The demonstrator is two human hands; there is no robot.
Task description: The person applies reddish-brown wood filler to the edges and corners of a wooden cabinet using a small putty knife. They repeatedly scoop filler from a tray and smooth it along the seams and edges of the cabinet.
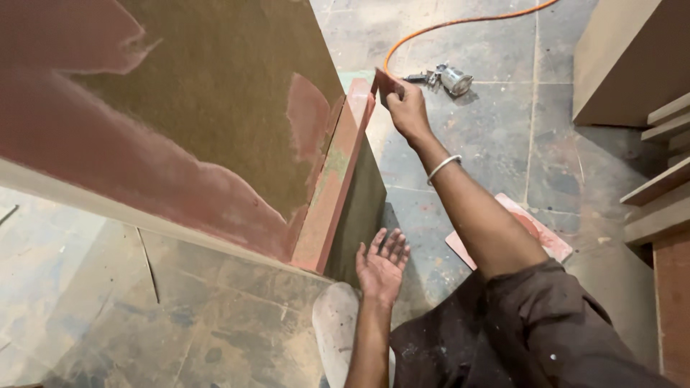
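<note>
A large brown board panel [215, 108], smeared with reddish filler, stands on its edge at the left. Its narrow edge [334, 187] is coated red. My right hand [406, 108], with a bangle on the wrist, reaches forward and pinches a small reddish flat scraper piece [383, 82] against the top corner of that edge. My left hand [381, 266] hangs lower, palm up with fingers spread, holding nothing, just beside the bottom of the panel's edge.
A metal spray gun [449, 77] with an orange hose [460, 21] lies on the tiled floor ahead. A red-smeared flat board [546, 237] lies under my right arm. Stacked wooden boards [658, 187] stand at the right. A pale shoe [334, 323] is below.
</note>
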